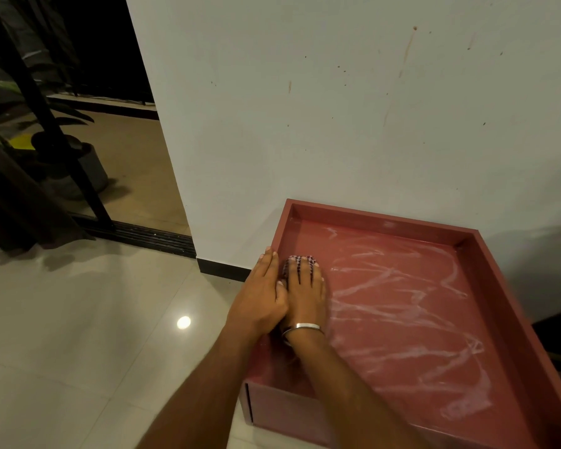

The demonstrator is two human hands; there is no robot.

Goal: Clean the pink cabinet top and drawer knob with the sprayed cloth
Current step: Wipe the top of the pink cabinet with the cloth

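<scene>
The right hand (306,288) lies flat, fingers spread, pressing the checked pink-and-dark cloth (300,261) onto the streaked, rimmed pink cabinet top (402,303) near its left edge — the left hand (261,293), open, braces on that rim, apparently steadying the wipe.

A speckled white wall (337,108), glossy floor tiles (78,335), a potted plant (78,163).
</scene>
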